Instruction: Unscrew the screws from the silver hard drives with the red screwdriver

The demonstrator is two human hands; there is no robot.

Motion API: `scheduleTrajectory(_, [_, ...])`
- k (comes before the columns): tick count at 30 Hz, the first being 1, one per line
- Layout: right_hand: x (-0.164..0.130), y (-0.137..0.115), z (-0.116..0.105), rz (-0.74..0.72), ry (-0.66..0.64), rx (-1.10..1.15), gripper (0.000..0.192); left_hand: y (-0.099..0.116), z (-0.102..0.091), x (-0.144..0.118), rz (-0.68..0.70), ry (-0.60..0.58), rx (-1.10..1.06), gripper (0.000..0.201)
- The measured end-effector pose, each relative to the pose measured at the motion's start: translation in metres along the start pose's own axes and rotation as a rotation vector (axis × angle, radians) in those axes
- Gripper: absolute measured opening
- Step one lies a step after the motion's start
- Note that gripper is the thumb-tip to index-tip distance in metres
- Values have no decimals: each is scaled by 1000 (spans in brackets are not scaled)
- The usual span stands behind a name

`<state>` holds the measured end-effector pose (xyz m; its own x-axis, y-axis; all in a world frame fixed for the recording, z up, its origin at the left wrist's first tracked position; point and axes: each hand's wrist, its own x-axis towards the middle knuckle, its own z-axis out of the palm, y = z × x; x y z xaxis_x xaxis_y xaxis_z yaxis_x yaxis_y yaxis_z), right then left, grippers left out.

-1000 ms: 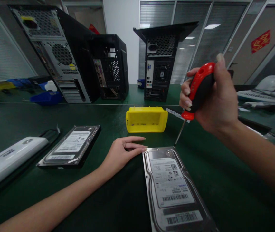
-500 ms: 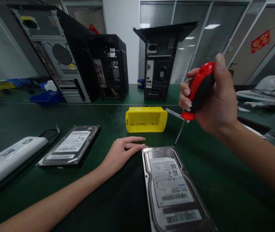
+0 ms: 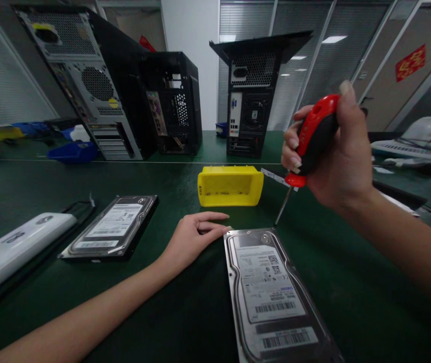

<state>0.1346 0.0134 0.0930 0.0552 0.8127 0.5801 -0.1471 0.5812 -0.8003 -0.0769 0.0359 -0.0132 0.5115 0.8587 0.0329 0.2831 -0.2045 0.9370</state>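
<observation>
Directly in front of me a silver hard drive (image 3: 272, 287) lies label side up on the green table. My right hand (image 3: 336, 146) is wrapped round the red and black handle of a screwdriver (image 3: 318, 132), thumb over its top. The shaft slants down, and its tip meets the far right corner of the drive. At the far left corner rest the fingertips of my left hand (image 3: 196, 234), its fingers stretched out and holding nothing. Beyond the drive sits a yellow plastic bin (image 3: 230, 186) with its opening towards me; a few small dark items show inside.
A second hard drive (image 3: 111, 227) lies to the left, beside a white power strip (image 3: 22, 247) with a black cable. Computer cases (image 3: 251, 106) stand along the back. A blue bin (image 3: 73, 152) and a thin metal strip (image 3: 276, 177) lie further off. Cables clutter the far right.
Hardly anything differs. The view has shifted very slightly; both hands, the screwdriver and the drive keep their places relative to one another.
</observation>
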Motion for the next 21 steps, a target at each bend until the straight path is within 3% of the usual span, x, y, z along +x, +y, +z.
scheduleTrajectory(21, [-1,3,2,-35,-10,-2,41,0,0,0,-11,-7,-4,27])
